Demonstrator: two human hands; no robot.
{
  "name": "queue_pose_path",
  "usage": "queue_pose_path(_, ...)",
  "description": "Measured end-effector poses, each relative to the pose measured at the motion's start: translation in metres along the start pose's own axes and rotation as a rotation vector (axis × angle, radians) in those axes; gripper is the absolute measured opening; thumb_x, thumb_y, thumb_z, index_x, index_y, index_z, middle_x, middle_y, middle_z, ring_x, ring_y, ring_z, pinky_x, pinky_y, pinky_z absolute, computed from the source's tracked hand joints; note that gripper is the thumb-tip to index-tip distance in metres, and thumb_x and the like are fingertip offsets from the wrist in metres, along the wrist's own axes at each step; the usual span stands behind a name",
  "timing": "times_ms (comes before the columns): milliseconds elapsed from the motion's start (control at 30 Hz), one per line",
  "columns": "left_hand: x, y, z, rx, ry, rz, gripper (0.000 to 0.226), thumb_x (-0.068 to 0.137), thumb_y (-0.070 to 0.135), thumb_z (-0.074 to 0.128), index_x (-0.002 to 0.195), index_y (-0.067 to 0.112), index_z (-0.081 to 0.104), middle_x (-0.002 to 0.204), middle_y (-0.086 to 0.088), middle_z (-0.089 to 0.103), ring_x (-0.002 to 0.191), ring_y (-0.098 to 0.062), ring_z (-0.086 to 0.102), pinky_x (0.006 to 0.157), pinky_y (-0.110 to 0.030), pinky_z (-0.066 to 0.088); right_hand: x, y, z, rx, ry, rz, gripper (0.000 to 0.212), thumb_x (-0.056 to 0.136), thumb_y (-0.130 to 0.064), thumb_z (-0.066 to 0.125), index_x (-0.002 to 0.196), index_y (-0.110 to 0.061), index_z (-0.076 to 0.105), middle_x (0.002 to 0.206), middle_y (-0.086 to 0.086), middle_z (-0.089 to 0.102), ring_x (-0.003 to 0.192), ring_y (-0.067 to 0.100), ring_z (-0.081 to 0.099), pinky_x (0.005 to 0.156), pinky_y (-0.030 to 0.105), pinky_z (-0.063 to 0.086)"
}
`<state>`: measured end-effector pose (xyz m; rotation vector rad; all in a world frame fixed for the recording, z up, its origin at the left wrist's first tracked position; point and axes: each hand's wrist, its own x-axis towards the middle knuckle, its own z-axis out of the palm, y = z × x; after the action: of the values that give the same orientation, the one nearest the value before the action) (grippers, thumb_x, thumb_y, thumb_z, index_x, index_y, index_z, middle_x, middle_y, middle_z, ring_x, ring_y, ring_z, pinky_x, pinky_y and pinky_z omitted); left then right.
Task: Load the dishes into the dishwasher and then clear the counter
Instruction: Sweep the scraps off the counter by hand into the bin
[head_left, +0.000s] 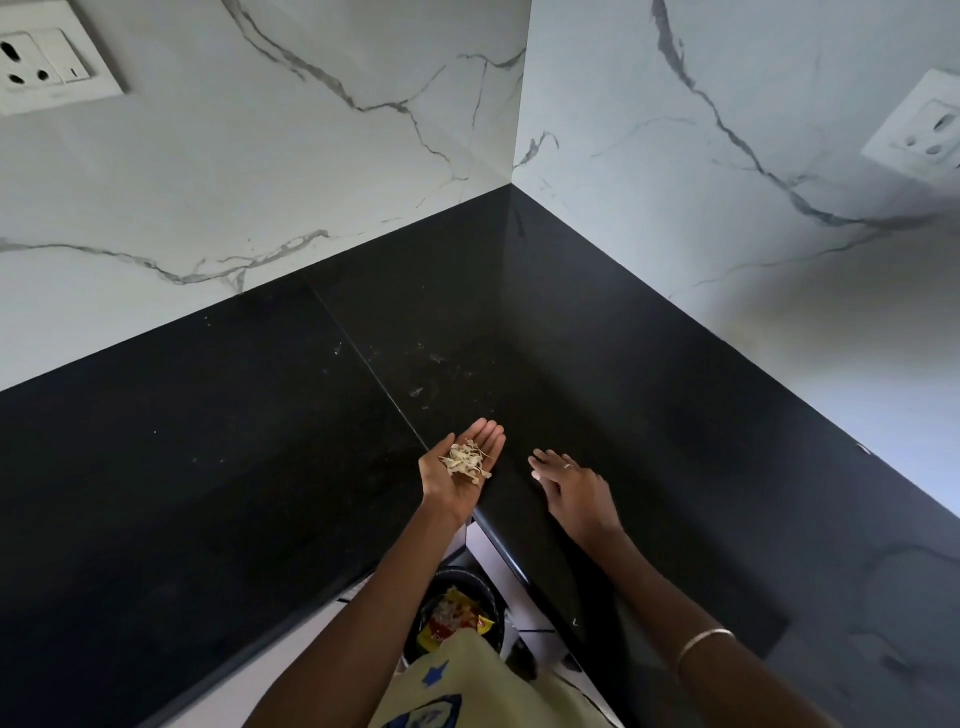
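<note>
Cupped palm-up at the inner corner edge of the glossy black stone worktop (260, 467), her left hand (460, 470) lies open with fingers together, carrying a small heap of pale, dry food scraps (466, 461). Just beside it the right hand (569, 488) rests palm-down and flat on the worktop, fingers spread and holding nothing, a thin ring on one finger and a slim metal bangle (704, 644) further up the arm. A few light crumbs and smears (423, 387) dot the dark surface beyond her fingertips. Down below, between her arms, stands a round black bin (488, 603) with a red and yellow wrapper (452, 621) inside. White marble-veined walls (311, 156) meet in the corner, each bearing a white socket plate (49, 57).
</note>
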<state>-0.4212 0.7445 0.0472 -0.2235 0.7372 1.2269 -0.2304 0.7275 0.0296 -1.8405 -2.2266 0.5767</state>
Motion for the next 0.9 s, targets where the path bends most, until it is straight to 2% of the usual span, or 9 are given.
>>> queue_pose_path(133, 0.0, -0.004, 0.001, 0.012, -0.02, -0.024, 0.044, 0.101, 0.021, 0.034, 0.122, -0.01, 0.057, 0.126, -0.031, 0.059, 0.12, -0.041, 0.056, 0.106, -0.047, 0.042, -0.018, 0.034, -0.02, -0.145, -0.053, -0.105, 0.035, 0.098, -0.019, 0.053, 0.132, -0.027, 0.06, 0.141, -0.014, 0.053, 0.128, 0.005, 0.053, 0.104, 0.03, 0.047)
queue_pose_path(233, -0.001, -0.008, 0.001, 0.013, -0.028, -0.041, 0.044, 0.101, 0.021, 0.033, 0.121, -0.01, 0.057, 0.127, -0.031, 0.058, 0.119, -0.041, 0.056, 0.104, -0.047, 0.043, -0.035, 0.047, -0.02, -0.124, -0.065, -0.052, 0.037, 0.092, -0.014, 0.061, 0.126, -0.029, 0.065, 0.136, -0.016, 0.058, 0.12, 0.003, 0.059, 0.096, 0.026, 0.05)
queue_pose_path(400, -0.003, -0.022, -0.001, 0.046, -0.041, -0.074, 0.045, 0.101, 0.022, 0.033, 0.123, -0.01, 0.056, 0.128, -0.031, 0.058, 0.121, -0.041, 0.055, 0.106, -0.047, 0.043, -0.048, 0.045, -0.02, -0.081, -0.147, 0.039, 0.052, 0.089, -0.005, 0.058, 0.136, -0.028, 0.055, 0.141, -0.01, 0.054, 0.119, 0.005, 0.058, 0.103, 0.033, 0.048)
queue_pose_path(533, -0.007, -0.033, -0.002, 0.066, -0.044, -0.089, 0.045, 0.101, 0.022, 0.032, 0.123, -0.01, 0.056, 0.127, -0.031, 0.059, 0.119, -0.041, 0.055, 0.104, -0.047, 0.043, -0.053, 0.045, -0.02, -0.093, -0.087, 0.115, 0.039, 0.09, -0.012, 0.058, 0.126, -0.027, 0.061, 0.129, -0.004, 0.062, 0.115, 0.012, 0.059, 0.098, 0.03, 0.05)
queue_pose_path(700, -0.014, -0.049, 0.0, 0.081, -0.036, -0.091, 0.044, 0.101, 0.022, 0.033, 0.121, -0.009, 0.058, 0.126, -0.03, 0.059, 0.118, -0.04, 0.057, 0.102, -0.046, 0.044, -0.053, 0.016, -0.017, 0.006, 0.031, 0.293, 0.035, 0.091, -0.008, 0.058, 0.123, -0.021, 0.061, 0.121, 0.0, 0.061, 0.106, 0.013, 0.061, 0.086, 0.026, 0.052)
queue_pose_path(767, -0.014, -0.054, 0.001, 0.09, -0.034, -0.096, 0.044, 0.101, 0.022, 0.033, 0.121, -0.009, 0.057, 0.126, -0.03, 0.059, 0.118, -0.04, 0.056, 0.103, -0.046, 0.044, -0.056, 0.006, -0.014, -0.002, 0.035, 0.289, 0.033, 0.091, -0.01, 0.061, 0.123, -0.019, 0.06, 0.121, 0.002, 0.059, 0.103, 0.011, 0.06, 0.081, 0.022, 0.051)
queue_pose_path(900, -0.014, -0.064, 0.002, 0.089, -0.038, -0.104, 0.045, 0.102, 0.021, 0.031, 0.123, -0.01, 0.056, 0.128, -0.03, 0.058, 0.117, -0.041, 0.056, 0.103, -0.047, 0.043, -0.061, 0.003, -0.012, 0.008, 0.048, 0.263, 0.035, 0.09, -0.013, 0.063, 0.124, -0.018, 0.059, 0.124, 0.003, 0.058, 0.105, 0.012, 0.06, 0.085, 0.024, 0.052)
